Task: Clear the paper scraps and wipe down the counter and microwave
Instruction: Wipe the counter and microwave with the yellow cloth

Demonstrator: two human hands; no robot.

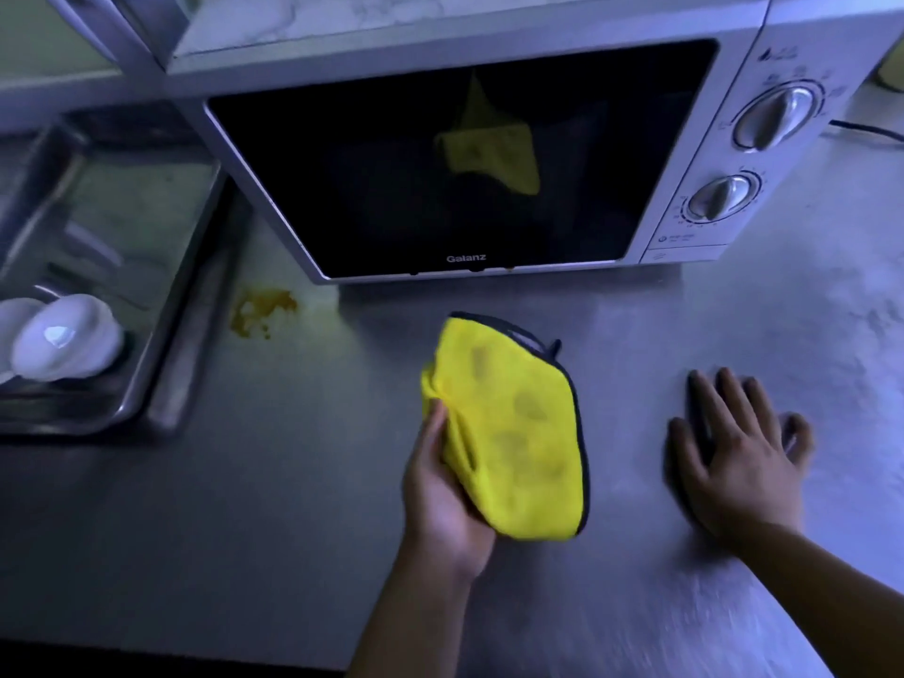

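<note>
A yellow microfibre cloth with dark edging [513, 433] is bunched in the left grip [440, 501], a bare hand whose thumb lies over the gathered edge with the fingers curled beneath. Most of the cloth is left spread as a broad face, probably for wiping. It seems to hang just above the grey speckled bench [244, 555], near the silver microwave with the black glass door [489, 163], which mirrors it. The right grip [734, 457] holds nothing: it lies wide and flat on the bench to the right, fingers spread, likely as a brace while the person leans in. An orange-yellow stain [261, 310] sits on the bench just left of the microwave's near corner and looks like the next spot to wipe. Farther left is a steel tray [161, 374] holding white bowls [68, 340]. No paper scraps are in view.
</note>
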